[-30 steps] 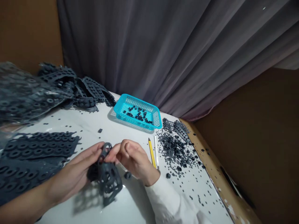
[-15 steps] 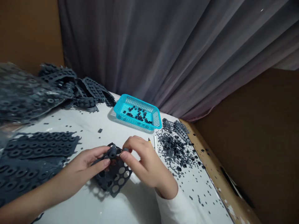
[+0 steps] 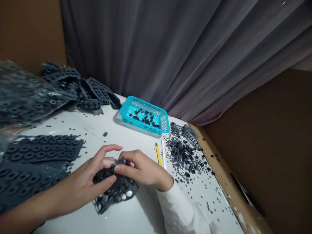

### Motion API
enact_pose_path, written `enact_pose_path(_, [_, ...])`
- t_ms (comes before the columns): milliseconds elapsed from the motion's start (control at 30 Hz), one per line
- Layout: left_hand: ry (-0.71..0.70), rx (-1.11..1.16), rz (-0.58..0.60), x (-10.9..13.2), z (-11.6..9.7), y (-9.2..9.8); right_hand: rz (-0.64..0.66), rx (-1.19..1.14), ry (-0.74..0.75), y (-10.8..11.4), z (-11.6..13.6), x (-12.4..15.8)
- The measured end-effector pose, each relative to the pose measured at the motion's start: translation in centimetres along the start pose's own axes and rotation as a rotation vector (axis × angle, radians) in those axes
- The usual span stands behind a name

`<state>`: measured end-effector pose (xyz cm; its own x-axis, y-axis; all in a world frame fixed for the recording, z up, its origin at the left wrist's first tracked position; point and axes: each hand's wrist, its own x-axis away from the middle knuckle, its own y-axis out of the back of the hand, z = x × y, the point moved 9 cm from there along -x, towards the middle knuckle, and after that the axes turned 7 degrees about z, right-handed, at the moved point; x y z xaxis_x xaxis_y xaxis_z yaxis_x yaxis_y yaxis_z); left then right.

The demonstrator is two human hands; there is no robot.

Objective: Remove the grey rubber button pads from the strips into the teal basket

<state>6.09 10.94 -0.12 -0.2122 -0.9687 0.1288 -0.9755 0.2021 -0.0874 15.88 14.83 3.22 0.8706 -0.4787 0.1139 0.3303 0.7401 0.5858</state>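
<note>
A dark grey rubber sheet full of punched holes lies on the white table in front of me. My left hand grips its upper edge, thumb underneath, index finger raised. My right hand, in a white sleeve, pinches the same edge of the sheet beside the left fingers. A small piece near the pinch is too hidden to name.
A turquoise basket holding small dark rings stands behind the hands. A yellow pencil lies to the right, beside a heap of loose rubber rings. Stacked rubber sheets fill the left side. The table's edge runs along the right.
The sheet has dropped from upright in my hands to lying flatter on the table. Both hands have moved down and nearer to me, still gripping its edge.
</note>
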Motion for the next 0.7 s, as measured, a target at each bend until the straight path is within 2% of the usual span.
enact_pose_path(133, [0.011, -0.143, 0.074, -0.7, -0.1, -0.1, 0.06, -0.238, 0.059, -0.8, -0.3, -0.2])
enact_pose_path(233, [0.064, -0.129, 0.156, -1.3, 0.6, -0.3, 0.092, -0.392, 0.024, -1.4, -0.8, -0.3])
enact_pose_path(300, [0.079, -0.009, 0.192, -1.5, 0.9, -0.5, 0.1, -0.528, -0.004, -1.7, -1.2, -0.4])
enact_pose_path(400, [0.1, 0.297, 0.233, -1.6, 1.5, -1.1, 0.064, -0.732, 0.002, -1.9, -1.4, -0.6])
enact_pose_path(500, [0.121, 0.504, 0.205, -1.5, 2.1, -1.3, -0.017, -0.868, 0.034, -1.9, -1.8, -1.1])
enact_pose_path(700, [0.195, 0.628, 0.083, -1.1, 2.7, -0.7, -0.144, -1.046, 0.086, -3.2, -3.4, -2.0])
